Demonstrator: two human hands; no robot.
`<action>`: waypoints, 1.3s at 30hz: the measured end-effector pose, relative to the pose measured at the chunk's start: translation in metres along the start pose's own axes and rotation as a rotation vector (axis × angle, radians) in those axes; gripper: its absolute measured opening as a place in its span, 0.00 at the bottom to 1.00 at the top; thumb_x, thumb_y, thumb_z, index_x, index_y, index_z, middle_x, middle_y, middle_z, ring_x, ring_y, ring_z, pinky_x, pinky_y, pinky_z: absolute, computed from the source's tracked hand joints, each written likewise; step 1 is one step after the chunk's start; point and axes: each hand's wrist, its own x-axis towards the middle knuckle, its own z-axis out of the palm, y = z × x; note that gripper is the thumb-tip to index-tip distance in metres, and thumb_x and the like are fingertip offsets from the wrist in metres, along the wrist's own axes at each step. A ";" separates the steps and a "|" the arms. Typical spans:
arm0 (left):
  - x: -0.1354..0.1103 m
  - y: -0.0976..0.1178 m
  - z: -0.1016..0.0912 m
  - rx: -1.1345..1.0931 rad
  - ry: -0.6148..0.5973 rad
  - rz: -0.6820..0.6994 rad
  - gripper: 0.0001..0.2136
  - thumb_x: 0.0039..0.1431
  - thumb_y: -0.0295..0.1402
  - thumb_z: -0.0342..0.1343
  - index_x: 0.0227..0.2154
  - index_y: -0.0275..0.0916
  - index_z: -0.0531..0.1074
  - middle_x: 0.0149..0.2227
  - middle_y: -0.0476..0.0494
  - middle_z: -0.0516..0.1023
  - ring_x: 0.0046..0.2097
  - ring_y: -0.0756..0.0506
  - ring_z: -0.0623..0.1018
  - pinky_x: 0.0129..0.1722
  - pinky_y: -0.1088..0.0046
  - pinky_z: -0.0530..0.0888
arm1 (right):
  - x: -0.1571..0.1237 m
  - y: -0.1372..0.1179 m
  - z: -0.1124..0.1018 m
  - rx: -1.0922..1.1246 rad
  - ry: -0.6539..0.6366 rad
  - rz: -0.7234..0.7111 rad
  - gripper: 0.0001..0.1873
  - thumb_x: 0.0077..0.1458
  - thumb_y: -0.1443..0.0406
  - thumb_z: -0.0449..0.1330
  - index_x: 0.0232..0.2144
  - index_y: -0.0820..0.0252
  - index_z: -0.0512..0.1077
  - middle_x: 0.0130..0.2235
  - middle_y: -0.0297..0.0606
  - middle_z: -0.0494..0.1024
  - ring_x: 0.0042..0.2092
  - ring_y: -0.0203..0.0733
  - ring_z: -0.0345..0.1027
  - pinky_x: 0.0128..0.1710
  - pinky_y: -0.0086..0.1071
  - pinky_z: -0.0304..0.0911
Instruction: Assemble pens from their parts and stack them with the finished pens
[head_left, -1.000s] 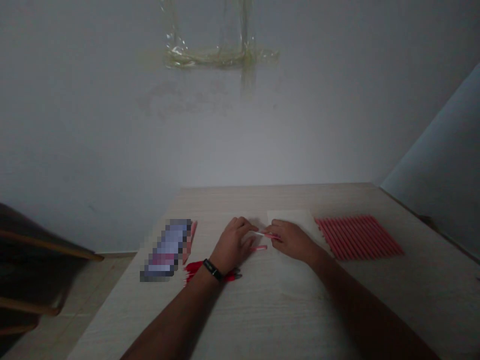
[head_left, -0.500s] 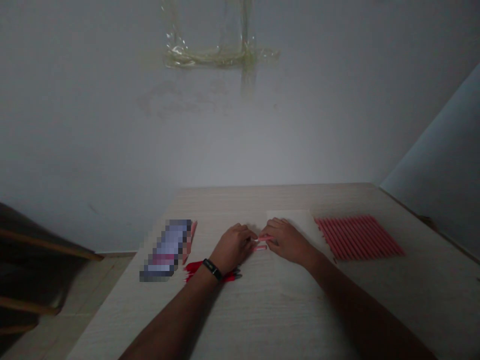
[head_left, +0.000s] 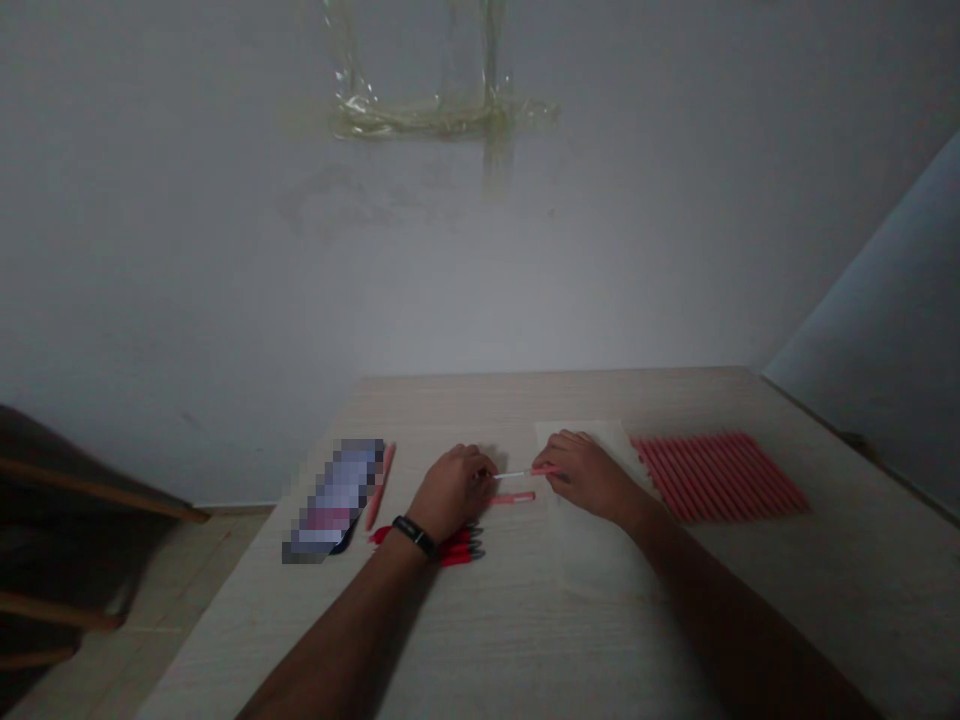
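Observation:
My left hand (head_left: pixel 454 490), a black band on its wrist, pinches one end of a thin whitish pen refill (head_left: pixel 511 475). Its other end meets a pink pen barrel (head_left: pixel 544 470) gripped in the fingers of my right hand (head_left: pixel 589 478). Whether the refill's tip sits inside the barrel is too small to tell. Just below, a pink pen part (head_left: pixel 514 497) lies on the table, its left end hidden by my left hand. Several red pens (head_left: pixel 463 552) with dark tips lie partly under my left wrist.
Several pink pens (head_left: pixel 720 475) lie side by side at the right. A pale sheet (head_left: pixel 589 560) is under my right hand. At the left are a blurred-out phone (head_left: pixel 337 495) and a single pink pen (head_left: pixel 380 487). The table (head_left: pixel 480 640) meets a wall behind.
My hands have drawn a little apart, my left moving left. A length of whitish refill now shows between them, and more of the pink part below is uncovered.

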 end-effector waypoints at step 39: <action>-0.001 -0.005 0.008 -0.025 -0.016 -0.011 0.06 0.62 0.33 0.57 0.35 0.42 0.79 0.37 0.44 0.77 0.40 0.45 0.75 0.40 0.73 0.69 | -0.002 0.004 -0.004 -0.036 0.021 0.120 0.05 0.59 0.70 0.60 0.31 0.57 0.75 0.34 0.33 0.74 0.36 0.36 0.67 0.36 0.28 0.55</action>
